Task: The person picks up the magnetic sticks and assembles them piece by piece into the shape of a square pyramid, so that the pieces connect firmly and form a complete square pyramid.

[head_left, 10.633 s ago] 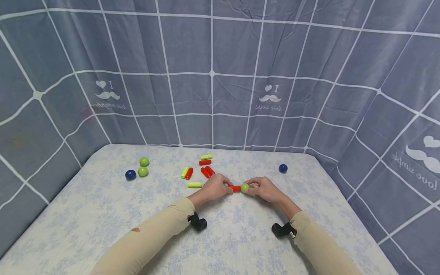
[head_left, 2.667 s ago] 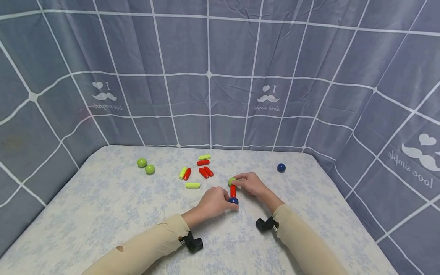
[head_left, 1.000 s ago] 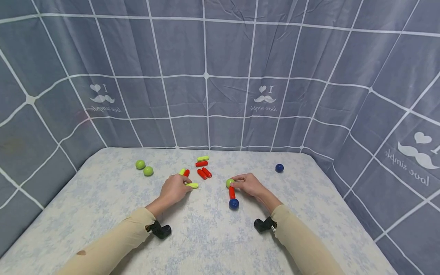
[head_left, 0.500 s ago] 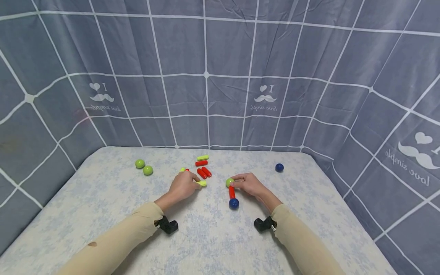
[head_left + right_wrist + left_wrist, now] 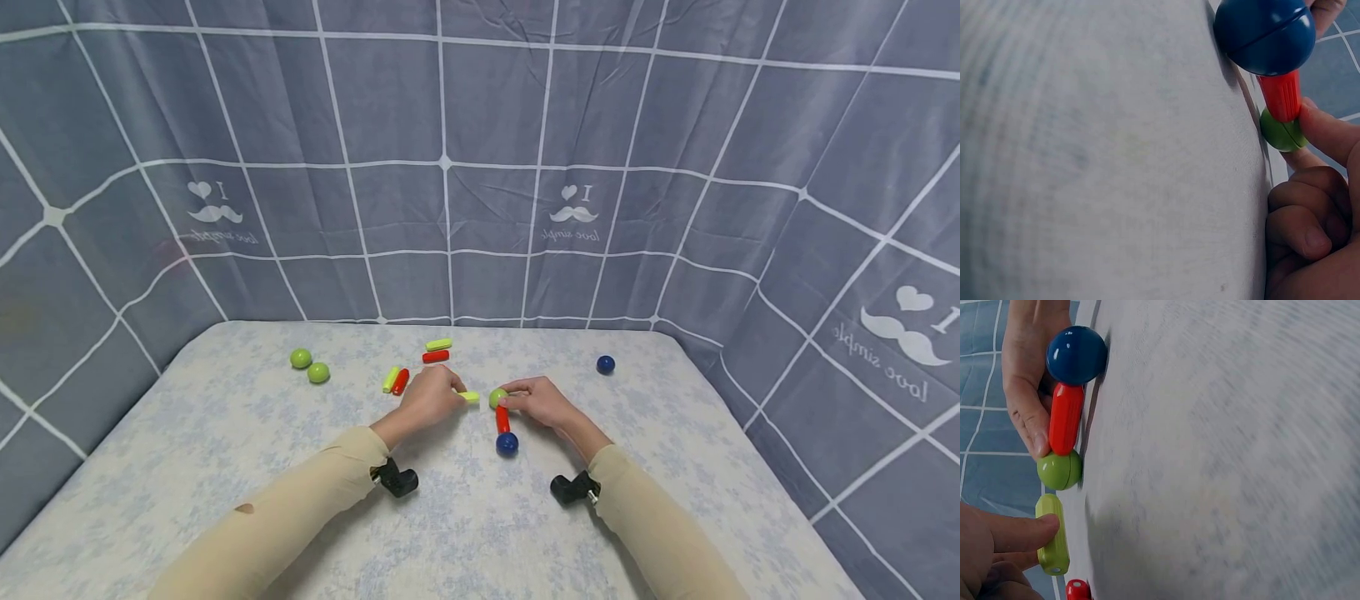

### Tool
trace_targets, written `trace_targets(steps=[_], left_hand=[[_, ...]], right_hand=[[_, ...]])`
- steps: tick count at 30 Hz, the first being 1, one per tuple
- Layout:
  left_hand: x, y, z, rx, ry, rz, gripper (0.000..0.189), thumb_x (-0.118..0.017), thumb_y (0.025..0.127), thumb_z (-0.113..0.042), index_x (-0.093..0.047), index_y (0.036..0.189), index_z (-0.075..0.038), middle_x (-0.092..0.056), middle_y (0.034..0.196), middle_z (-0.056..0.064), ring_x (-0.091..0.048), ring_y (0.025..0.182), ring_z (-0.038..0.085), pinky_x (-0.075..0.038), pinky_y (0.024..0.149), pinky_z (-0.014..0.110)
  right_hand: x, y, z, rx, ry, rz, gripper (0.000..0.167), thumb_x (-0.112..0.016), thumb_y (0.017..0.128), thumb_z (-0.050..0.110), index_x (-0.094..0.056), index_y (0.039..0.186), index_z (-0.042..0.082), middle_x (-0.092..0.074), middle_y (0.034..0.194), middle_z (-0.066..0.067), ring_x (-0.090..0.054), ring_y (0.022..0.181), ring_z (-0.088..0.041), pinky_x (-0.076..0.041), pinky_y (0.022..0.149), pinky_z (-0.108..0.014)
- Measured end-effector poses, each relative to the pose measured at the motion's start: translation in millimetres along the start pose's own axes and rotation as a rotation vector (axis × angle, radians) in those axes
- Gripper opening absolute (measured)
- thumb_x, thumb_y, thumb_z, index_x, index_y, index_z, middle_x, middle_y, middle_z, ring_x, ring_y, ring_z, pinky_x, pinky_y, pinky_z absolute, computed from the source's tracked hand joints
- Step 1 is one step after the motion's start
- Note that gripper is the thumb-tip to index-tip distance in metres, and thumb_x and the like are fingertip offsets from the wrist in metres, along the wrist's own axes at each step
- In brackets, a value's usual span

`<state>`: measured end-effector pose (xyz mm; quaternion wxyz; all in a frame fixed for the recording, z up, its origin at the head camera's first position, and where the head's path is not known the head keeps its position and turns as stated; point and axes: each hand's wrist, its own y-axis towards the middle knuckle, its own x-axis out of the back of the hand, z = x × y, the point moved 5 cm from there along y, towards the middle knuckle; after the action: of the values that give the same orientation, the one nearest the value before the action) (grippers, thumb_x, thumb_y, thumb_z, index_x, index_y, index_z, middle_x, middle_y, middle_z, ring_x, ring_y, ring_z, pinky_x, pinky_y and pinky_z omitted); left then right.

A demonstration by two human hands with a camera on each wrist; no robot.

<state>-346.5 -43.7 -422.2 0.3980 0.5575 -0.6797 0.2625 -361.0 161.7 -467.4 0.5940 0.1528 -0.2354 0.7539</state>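
Observation:
My left hand point(image 5: 430, 397) pinches a yellow-green rod point(image 5: 470, 397) between thumb and fingers. In the left wrist view the rod's far end points at a green ball point(image 5: 1060, 470), with a small gap between them. My right hand point(image 5: 543, 403) pinches that green ball at the middle of the table. A red rod point(image 5: 502, 419) joins the ball to a larger blue ball point(image 5: 507, 444) on the near side, forming a short chain. The right wrist view shows the blue ball point(image 5: 1265, 34) up close, with the right thumb at the joint of red rod and green ball.
Two loose green balls point(image 5: 318, 372) lie at the left, and a blue ball point(image 5: 605, 364) at the back right. A yellow-green rod point(image 5: 391, 380) and red rod point(image 5: 401, 382) lie left of the left hand; another pair, including a red rod point(image 5: 435, 356), lies behind it.
The blue ball from the left has joined the red rod's near end. My left hand then let go, pinched a yellow-green rod and carried it right, towards the green ball. The right hand stays on that ball.

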Motion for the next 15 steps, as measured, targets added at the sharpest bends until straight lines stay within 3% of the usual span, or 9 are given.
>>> trace_targets(steps=[6, 15], left_hand=[[-9.2, 5.2, -8.5, 0.009, 0.001, 0.042, 0.01, -0.078, 0.084, -0.012, -0.081, 0.094, -0.009, -0.076, 0.101, 0.005, -0.068, 0.092, 0.021, -0.056, 0.078, 0.036], [-14.9, 8.4, -8.5, 0.053, -0.014, 0.055, 0.011, -0.08, 0.084, -0.014, -0.081, 0.094, -0.01, -0.075, 0.104, 0.004, -0.065, 0.086, 0.017, -0.054, 0.072, 0.032]], right_hand=[[-1, 0.2, 1, 0.01, -0.004, -0.002, 0.034, -0.077, 0.089, 0.031, -0.076, 0.119, 0.014, -0.035, 0.055, 0.005, -0.032, 0.05, -0.013, -0.026, 0.05, -0.026], [-1, 2.7, -2, 0.013, 0.014, 0.012, 0.034, -0.077, 0.089, 0.031, -0.076, 0.119, 0.015, -0.037, 0.054, 0.005, -0.031, 0.048, -0.012, -0.027, 0.048, -0.025]])
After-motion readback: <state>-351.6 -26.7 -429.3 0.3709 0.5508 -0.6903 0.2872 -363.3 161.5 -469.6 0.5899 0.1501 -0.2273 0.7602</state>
